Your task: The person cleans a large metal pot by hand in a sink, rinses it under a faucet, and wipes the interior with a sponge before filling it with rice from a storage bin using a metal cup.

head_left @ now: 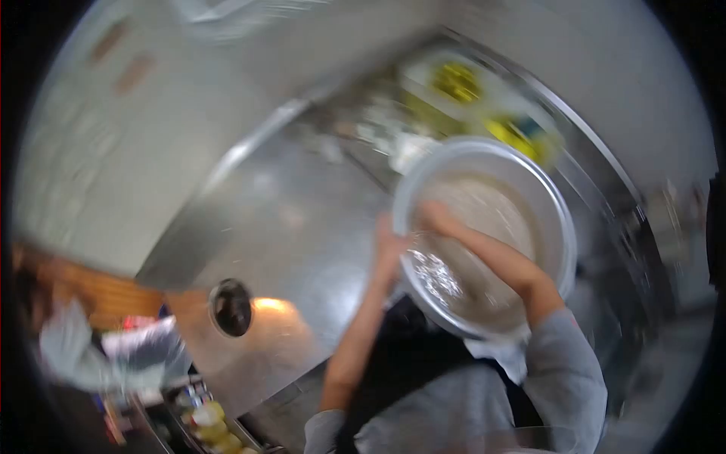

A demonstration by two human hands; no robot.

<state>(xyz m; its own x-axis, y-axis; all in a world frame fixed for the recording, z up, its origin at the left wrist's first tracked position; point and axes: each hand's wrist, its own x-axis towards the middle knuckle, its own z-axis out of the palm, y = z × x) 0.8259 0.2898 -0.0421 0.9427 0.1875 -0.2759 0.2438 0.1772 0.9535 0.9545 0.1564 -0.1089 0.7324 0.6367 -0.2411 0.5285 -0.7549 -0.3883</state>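
Note:
A large round metal pot holds cloudy, pale liquid with bright glints near its left side. Inside the pot, toward its left part, is my right hand, at or in the liquid; its fingers are blurred. My left hand is at the pot's left rim, touching or very near it, with its fingers smeared by motion. Whether either hand grips anything cannot be made out.
The pot stands at a steel counter with a round dark opening. Behind the pot are yellow items and a white crumpled thing. Bottles and a silvery bag are at lower left.

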